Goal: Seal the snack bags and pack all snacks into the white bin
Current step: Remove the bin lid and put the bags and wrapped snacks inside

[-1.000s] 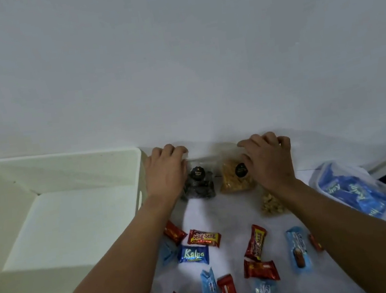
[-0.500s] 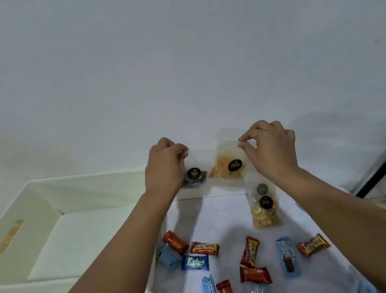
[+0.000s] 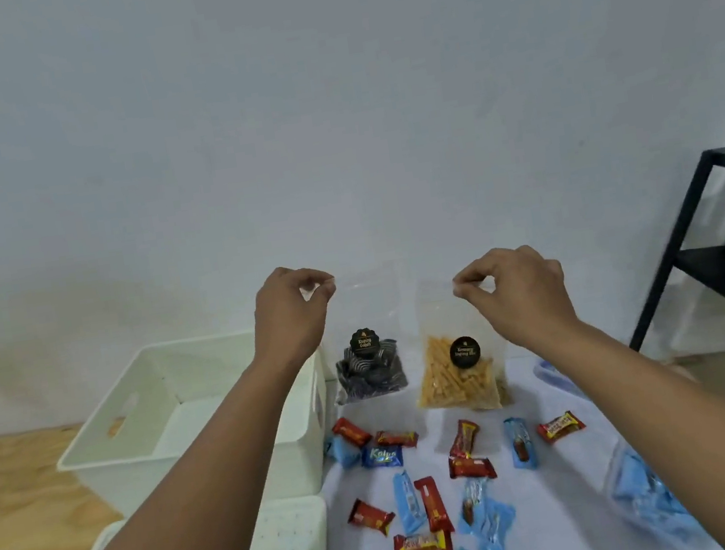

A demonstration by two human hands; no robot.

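Near: wrapped candy bars (image 3: 432, 488) scattered on the white cloth (image 3: 560, 503). Mid-left: white bin (image 3: 179, 445), nearer my left hand (image 3: 290, 320), whose fingertips pinch the dark-snack bag (image 3: 367, 369). My right hand (image 3: 517, 295) pinches the yellow-stick bag (image 3: 456, 378). Both bags hang upright, long axis vertical, mouths uppermost.
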